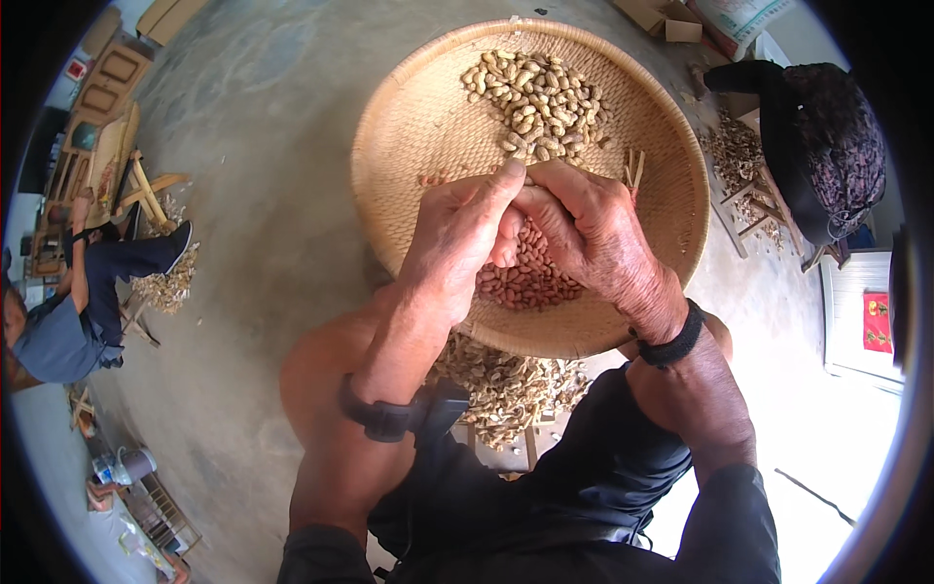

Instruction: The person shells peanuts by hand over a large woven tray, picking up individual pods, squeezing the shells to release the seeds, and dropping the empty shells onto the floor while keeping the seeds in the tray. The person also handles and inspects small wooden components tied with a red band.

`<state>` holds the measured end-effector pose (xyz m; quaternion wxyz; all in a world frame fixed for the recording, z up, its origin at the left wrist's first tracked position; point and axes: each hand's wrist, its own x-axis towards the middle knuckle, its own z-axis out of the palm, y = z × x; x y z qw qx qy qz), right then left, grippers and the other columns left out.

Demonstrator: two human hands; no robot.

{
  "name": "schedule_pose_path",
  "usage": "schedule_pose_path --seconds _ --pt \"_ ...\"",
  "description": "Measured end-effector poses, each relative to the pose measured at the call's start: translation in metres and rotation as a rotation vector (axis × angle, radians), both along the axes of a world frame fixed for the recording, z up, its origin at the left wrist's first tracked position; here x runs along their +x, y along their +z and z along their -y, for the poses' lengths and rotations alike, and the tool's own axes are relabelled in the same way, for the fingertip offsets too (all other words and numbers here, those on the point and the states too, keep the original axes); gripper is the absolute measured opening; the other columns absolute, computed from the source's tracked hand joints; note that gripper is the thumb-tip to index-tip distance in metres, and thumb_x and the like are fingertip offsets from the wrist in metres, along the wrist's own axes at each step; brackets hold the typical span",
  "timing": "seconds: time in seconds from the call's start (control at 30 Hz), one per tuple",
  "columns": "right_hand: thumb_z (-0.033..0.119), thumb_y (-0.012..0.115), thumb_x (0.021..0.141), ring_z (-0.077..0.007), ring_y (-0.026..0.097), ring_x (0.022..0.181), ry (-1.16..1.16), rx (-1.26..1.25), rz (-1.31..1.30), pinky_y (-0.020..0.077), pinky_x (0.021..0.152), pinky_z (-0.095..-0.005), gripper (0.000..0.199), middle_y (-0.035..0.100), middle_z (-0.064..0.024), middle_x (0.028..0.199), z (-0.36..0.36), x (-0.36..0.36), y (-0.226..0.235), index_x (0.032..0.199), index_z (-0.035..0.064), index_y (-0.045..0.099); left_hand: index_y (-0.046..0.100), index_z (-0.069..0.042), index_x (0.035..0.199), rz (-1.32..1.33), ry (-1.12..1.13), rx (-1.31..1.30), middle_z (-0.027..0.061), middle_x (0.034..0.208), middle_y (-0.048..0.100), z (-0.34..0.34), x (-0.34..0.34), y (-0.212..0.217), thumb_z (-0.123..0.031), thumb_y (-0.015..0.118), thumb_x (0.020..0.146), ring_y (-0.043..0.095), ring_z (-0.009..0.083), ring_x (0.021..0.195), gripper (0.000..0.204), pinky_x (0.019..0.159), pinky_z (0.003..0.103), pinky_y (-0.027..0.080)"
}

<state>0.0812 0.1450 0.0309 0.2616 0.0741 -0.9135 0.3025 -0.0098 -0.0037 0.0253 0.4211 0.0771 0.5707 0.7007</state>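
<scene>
Both my hands meet over the middle of a round woven basket (389, 127). My left hand (465, 219) is closed, its thumb pointing away from me and its fingers bent beneath. Pressed against it, my right hand (595, 222) is closed too, with its fingers curled toward the left thumb. Whatever is pinched between them is hidden. Unshelled peanuts (545, 102) lie heaped at the far side of the basket. Nearer to me, partly under my hands, sits a pile of shelled reddish peanuts (525, 277).
Empty peanut shells (511, 389) are piled below the basket, between my legs. At the left sits another person (68, 331) beside a wooden stool (146, 195) and scattered shells. A second person in dark clothing (827, 146) is at the right, near more shells (736, 156). A cardboard box (662, 18) stands far right.
</scene>
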Motion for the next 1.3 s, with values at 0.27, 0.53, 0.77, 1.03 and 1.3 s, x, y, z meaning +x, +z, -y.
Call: schedule_pose_path --seconds 0.27,0.53,0.77,1.03,1.3 --pt "0.004 0.056 0.104 -0.0192 0.073 0.08 0.03 -0.483 0.155 0.0579 0.07 -0.0316 0.014 0.07 -0.0102 0.081 -0.002 0.006 0.011 0.099 -0.0025 0.068 0.065 -0.003 0.092 0.162 -0.096 0.258 0.004 0.074 0.061 0.002 -0.001 -0.01 -0.032 0.059 0.106 0.053 0.0122 0.059 0.033 0.057 0.029 0.049" --pt "0.017 0.056 0.108 -0.011 0.065 0.077 -0.078 -0.644 0.231 0.0544 0.069 -0.0301 0.025 0.068 -0.0059 0.08 -0.008 0.007 0.014 0.101 -0.002 0.069 0.068 0.0 0.096 -0.162 -0.114 0.109 0.0016 0.072 0.059 0.004 -0.002 0.004 -0.034 0.061 0.105 0.052 0.0099 0.059 0.036 0.057 0.027 0.047" --pt "0.02 0.06 0.106 -0.0091 0.059 0.068 -0.141 -0.579 0.346 0.0489 0.062 -0.0285 0.025 0.063 -0.0035 0.072 -0.023 0.008 0.015 0.104 -0.0016 0.072 0.071 0.0 0.093 -0.62 -0.223 -0.146 -0.0021 0.07 0.055 0.007 -0.006 -0.001 -0.032 0.062 0.105 0.049 0.0058 0.06 0.034 0.056 0.023 0.041" --pt "0.017 0.063 0.104 -0.0087 0.06 0.071 -0.131 -0.557 0.308 0.0489 0.062 -0.0278 0.022 0.067 -0.0031 0.076 -0.028 0.007 0.011 0.109 -0.0026 0.073 0.071 0.003 0.102 -0.264 -0.189 -0.035 -0.0018 0.073 0.057 0.008 -0.007 0.012 -0.032 0.059 0.106 0.052 0.0066 0.063 0.037 0.06 0.022 0.045" --pt "0.012 0.066 0.1 -0.0129 0.067 0.075 -0.05 -0.379 0.183 0.0538 0.067 -0.0294 0.015 0.069 -0.0075 0.08 -0.019 0.006 0.007 0.102 -0.0019 0.072 0.068 0.001 0.101 -0.161 -0.162 0.081 0.0007 0.075 0.06 0.008 -0.009 0.008 -0.031 0.058 0.106 0.055 0.0094 0.064 0.035 0.061 0.025 0.047"
